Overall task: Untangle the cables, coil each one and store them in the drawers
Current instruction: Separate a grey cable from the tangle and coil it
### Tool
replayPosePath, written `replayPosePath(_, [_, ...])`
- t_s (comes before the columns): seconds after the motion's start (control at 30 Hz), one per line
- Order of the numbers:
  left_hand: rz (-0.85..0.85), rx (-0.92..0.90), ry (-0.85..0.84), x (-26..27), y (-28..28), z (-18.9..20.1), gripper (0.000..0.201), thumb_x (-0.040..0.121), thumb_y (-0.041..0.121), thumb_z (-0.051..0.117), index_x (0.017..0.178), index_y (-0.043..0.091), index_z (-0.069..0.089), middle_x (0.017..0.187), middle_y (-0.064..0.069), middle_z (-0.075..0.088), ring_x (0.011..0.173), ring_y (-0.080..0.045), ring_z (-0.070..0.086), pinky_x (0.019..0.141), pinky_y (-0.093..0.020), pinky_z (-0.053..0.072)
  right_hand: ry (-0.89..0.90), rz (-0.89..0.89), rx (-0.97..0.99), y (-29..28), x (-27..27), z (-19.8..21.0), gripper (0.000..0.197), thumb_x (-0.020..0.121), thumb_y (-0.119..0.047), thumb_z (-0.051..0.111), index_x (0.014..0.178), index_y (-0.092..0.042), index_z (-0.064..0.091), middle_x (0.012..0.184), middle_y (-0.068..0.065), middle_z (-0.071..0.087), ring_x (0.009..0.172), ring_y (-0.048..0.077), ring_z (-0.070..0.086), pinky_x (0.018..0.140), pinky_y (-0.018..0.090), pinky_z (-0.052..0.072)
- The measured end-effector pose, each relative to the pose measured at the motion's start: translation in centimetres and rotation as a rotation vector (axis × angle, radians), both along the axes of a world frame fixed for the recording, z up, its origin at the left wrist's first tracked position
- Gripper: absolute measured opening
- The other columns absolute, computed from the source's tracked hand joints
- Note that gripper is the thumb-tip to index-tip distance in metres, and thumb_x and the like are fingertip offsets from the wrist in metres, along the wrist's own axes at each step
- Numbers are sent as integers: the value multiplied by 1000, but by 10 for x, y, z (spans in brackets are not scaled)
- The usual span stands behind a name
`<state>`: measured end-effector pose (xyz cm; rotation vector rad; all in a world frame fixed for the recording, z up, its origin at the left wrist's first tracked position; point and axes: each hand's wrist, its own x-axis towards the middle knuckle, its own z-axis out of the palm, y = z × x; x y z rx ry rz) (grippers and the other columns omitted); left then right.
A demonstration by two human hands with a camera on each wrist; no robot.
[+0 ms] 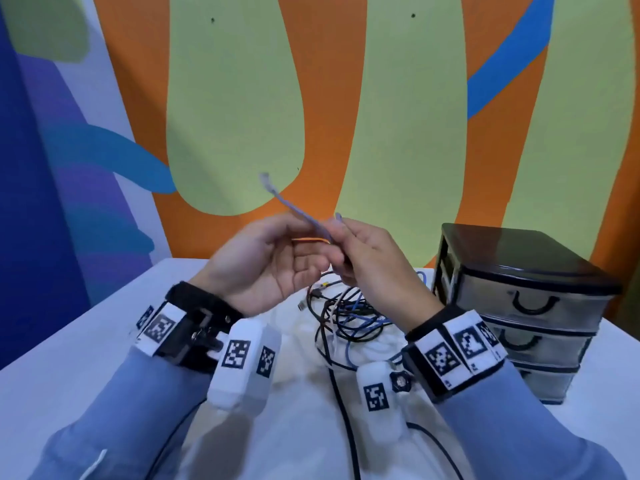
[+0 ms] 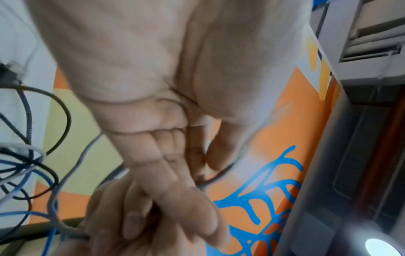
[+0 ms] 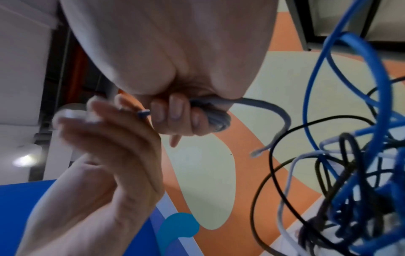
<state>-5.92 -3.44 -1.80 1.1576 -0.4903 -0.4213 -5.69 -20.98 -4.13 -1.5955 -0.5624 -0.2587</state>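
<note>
**Grey cable held up over the tangle, drawer unit waiting to the right**

A white table [image 1: 69, 341] is carrying everything, backed by an orange, green and blue painted wall [image 1: 381, 116]. A black 3-drawer unit [image 1: 519, 306] is standing on the table's right side with all 3 drawers closed, just beside the right forearm. A tangle of black, blue and white cables [image 1: 346, 313] is lying in the middle of the table, directly below both raised hands and well clear of the drawers. The left hand [image 1: 266, 261] is hovering palm inward with fingers loosely curved, touching the right hand; whether it is gripping the cable cannot be told. The right hand [image 1: 367, 258] is clenching a bunched grey cable [image 3: 219, 117], whose free end, tipped with a connector [image 1: 265, 177], is sticking up and left above the hands.
</note>
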Motion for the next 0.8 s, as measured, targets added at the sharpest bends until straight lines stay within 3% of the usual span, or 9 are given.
replayPosePath(0.07, [17, -115, 13, 2, -2, 0, 38, 90, 19, 48, 98, -1, 79, 78, -17, 72, 58, -15, 66, 58, -21, 58, 36, 4, 13, -1, 3, -1, 36, 113, -20, 39, 92, -16, 68, 53, -9, 35, 46, 5, 27, 44, 15, 24])
replayPosePath(0.2, [281, -157, -185, 10, -2, -2, 12, 93, 15, 65, 99, 7, 72, 73, -3, 60, 54, -7, 47, 55, -16, 42, 99, 41, 4, -7, 4, -2, 41, 113, -28, 40, 77, -11, 50, 58, -6, 25, 48, 9, 18, 44, 17, 18])
replayPosePath(0.37, [513, -73, -328, 17, -11, -11, 34, 81, 18, 83, 111, 13, 67, 82, 0, 62, 70, -14, 53, 69, -23, 46, 172, 45, 135, -6, -4, 2, 46, 110, -30, 48, 66, -24, 37, 61, -7, 23, 49, 9, 16, 42, 18, 14])
replayPosePath(0.43, [695, 55, -512, 19, -9, -13, 51, 77, 26, 92, 122, 27, 68, 101, -2, 64, 85, -14, 63, 79, -24, 51, 204, 48, 203, -6, -5, 4, 44, 108, -29, 50, 66, -25, 36, 61, -8, 22, 50, 10, 14, 43, 20, 11])
replayPosePath(0.53, [935, 342, -848, 22, -4, -16, 32, 79, 42, 91, 109, 40, 80, 111, 3, 59, 103, -10, 59, 86, -20, 44, 259, 70, 247, -5, -5, 3, 46, 106, -30, 50, 65, -25, 31, 57, -8, 19, 49, 13, 8, 44, 24, 8])
replayPosePath(0.6, [903, 332, -930, 25, -6, -19, 15, 83, 40, 88, 96, 33, 84, 101, 3, 66, 95, -17, 62, 80, -29, 46, 300, 105, 266, -5, -5, 2, 46, 106, -33, 48, 65, -25, 27, 55, -7, 16, 47, 13, 6, 41, 22, 9])
replayPosePath(0.67, [837, 304, -934, 25, -11, -21, 7, 89, 29, 85, 94, 24, 84, 91, 2, 75, 80, -17, 68, 71, -36, 51, 342, 150, 311, -5, -4, 1, 47, 106, -34, 47, 66, -25, 24, 54, -6, 14, 44, 12, 6, 39, 22, 10])
replayPosePath(0.73, [796, 328, -900, 22, -15, -21, 6, 94, 20, 80, 98, 19, 84, 89, 2, 80, 81, -15, 76, 76, -42, 61, 382, 191, 379, -7, -3, 1, 48, 106, -34, 46, 65, -24, 23, 52, -7, 14, 42, 10, 7, 37, 22, 9])
replayPosePath(0.8, [726, 353, -855, 17, -18, -21, 11, 98, 22, 75, 103, 20, 84, 93, 2, 82, 90, -23, 79, 86, -50, 62, 398, 219, 442, -8, -4, 1, 49, 107, -35, 45, 64, -24, 23, 50, -8, 15, 39, 8, 8, 35, 22, 9])
